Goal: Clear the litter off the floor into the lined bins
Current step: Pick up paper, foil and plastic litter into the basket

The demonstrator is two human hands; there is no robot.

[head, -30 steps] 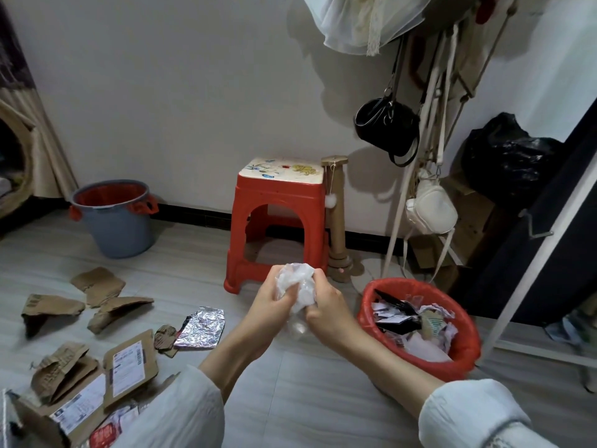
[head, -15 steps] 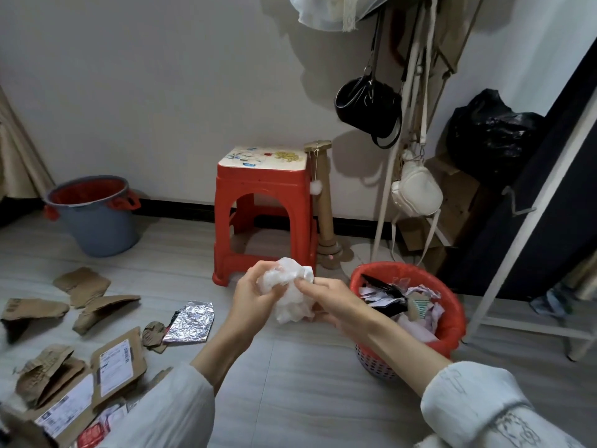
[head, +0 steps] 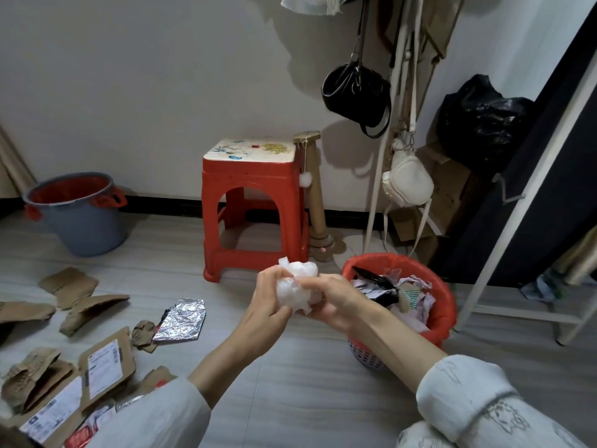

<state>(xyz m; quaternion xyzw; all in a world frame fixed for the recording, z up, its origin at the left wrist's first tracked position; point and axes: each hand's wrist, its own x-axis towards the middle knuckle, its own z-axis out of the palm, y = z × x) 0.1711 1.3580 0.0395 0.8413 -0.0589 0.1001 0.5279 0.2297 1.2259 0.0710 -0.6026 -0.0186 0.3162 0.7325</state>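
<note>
Litter covered the floor (head: 290, 383) at lower left: torn cardboard pieces (head: 80, 299), a labelled cardboard mailer (head: 106, 367) and a crumpled foil sheet (head: 181, 320), all well apart from either bin. Grey bucket (head: 80, 218) with red liner stood by the wall at far left; red-lined basket (head: 416, 305) sat at right, just beside the hands and already holding paper and black scraps near its rim. Red stool (head: 255, 205) stood between the two bins against the wall. Left hand (head: 268, 305) and right hand (head: 336, 302) both curled round a wad of white plastic film (head: 297, 286), held above the floor, just left of the basket rim. Judged step: compacting the wad before disposal. Next move would call for carrying it rightward over the basket opening and releasing with both hands; the basket looked fairly full, so a loose, springy wad might roll off the heap
</note>
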